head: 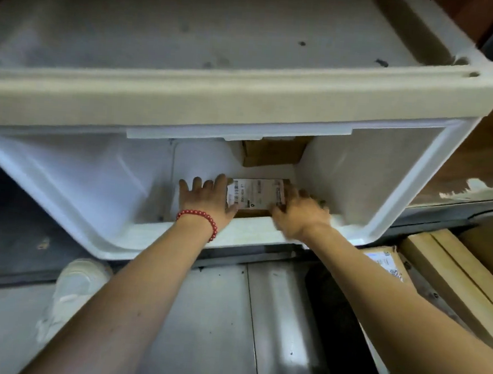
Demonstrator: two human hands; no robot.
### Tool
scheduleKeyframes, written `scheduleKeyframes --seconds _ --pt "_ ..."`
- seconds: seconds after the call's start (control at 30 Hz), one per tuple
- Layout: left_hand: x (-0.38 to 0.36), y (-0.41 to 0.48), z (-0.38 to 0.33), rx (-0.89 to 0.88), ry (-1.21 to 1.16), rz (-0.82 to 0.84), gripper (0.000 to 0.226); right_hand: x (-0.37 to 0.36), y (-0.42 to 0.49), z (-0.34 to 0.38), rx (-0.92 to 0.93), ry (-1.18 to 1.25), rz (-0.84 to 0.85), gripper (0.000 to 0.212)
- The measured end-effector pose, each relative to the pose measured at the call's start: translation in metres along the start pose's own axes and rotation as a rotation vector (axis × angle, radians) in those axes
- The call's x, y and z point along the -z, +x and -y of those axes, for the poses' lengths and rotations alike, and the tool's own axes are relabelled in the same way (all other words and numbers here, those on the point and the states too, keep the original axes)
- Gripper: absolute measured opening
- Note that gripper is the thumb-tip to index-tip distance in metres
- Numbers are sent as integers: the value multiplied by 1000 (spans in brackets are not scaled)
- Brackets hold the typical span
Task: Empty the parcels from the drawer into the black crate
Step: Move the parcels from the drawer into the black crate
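The white plastic drawer (411, 176) stands pulled open below a beige cabinet top (216, 102). A flat brown parcel with a white barcode label (253, 194) lies near the drawer's front wall. My left hand (206, 197), with a red bead bracelet on its wrist, presses straight spread fingers against the parcel's left edge. My right hand (299, 213) is blurred and curls round the parcel's right edge. A second brown parcel (273, 155) sits at the back of the drawer, partly under the cabinet top. A dark-walled crate (328, 296) shows at lower right.
Long cardboard boxes (453, 280) and a labelled parcel (386, 262) lie at lower right beside the dark wall. My white shoe (78, 285) stands on the grey metal floor (214, 317) below the drawer. A dark surface (6, 221) fills the left.
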State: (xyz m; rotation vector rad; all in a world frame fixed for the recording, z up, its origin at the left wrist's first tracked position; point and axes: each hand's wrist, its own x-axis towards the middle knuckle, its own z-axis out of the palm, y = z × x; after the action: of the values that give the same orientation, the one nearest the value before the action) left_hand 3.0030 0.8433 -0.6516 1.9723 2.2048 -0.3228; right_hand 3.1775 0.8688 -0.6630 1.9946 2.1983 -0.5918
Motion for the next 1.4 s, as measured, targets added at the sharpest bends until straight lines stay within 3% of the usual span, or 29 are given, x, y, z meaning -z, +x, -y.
scheduleKeyframes --seconds 0.13,0.27,0.33,0.47,0.53,0.63,0.7,0.83,1.03,1.3,1.4 --pt "-10 18 1 139 -135 116 78 -2 26 1 -186 185 94 60" --pt "-30 38 -6 158 -675 245 66 -3 33 2 -203 184 126 40" --pt "-31 37 -12 145 -796 151 59 -3 34 1 -219 297 124 45" --pt "-11 24 -19 172 -987 -46 45 2 34 -3 -245 768 34 51" --pt "-1 6 -18 188 -1034 -133 42 8 23 0 -251 838 -14 57" --pt "8 -30 -16 174 -1121 -204 43 18 -6 8 -307 739 -96 70" --pt "13 -57 -16 194 -1191 -256 44 23 -34 14 -307 867 -158 66" --pt "20 -115 -14 228 -1220 -284 47 22 -100 20 -210 1106 -214 42" --pt "39 -190 13 194 -1206 -282 45 13 -184 17 -57 1199 -155 41" --pt "90 -267 25 -106 -1027 -335 32 31 -260 -21 -47 1394 -99 38" --pt "80 -279 16 -26 -1136 -417 31 30 -260 -14 -47 1393 -89 36"
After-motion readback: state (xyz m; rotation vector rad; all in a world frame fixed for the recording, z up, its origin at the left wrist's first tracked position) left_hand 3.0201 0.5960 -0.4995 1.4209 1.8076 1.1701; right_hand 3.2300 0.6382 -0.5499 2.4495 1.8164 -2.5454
